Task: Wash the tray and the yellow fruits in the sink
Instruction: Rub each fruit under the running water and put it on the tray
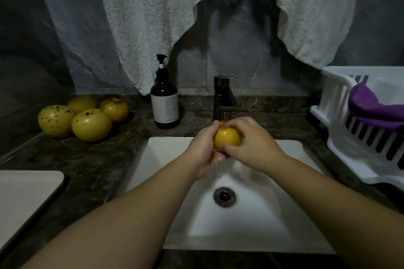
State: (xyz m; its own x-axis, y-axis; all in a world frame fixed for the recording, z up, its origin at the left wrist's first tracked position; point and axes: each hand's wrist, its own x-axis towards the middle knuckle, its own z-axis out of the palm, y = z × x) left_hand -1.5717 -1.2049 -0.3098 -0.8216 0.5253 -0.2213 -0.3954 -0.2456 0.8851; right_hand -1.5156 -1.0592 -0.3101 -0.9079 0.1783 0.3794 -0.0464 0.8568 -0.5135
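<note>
While water runs from the dark tap (225, 96) at the centre of the frame, we hold one yellow fruit (227, 139) under the stream, above the white sink (166, 159).

We judge the main risk to be a slip: the fruit looks wet and glossy, and if our grip loosens while we rub it, it could drop into the basin and bruise, or roll toward the drain (224, 196). Splashing onto the dark bench (94, 166) is also possible, since the fruit sits right under the spout.

Our left hand (203, 155) cups the fruit from below and from the left side, its fingers (215, 125) curled up over the top. Our right hand (251, 142) wraps it from the right, fingers curled around the top and thumb pressing the lower front. Both hands are closed snugly on the fruit, not spread.

Four more yellow fruits (91, 124), some speckled brown, wait in a cluster on the bench at the left of the frame. A pale tray (26, 199) lies on the bench at the lower left, well apart from the sink. A brown pump bottle (164, 102) stands just left of the tap, and a white rack (341, 116) holding a purple cloth (371, 107) sits at the right.
</note>
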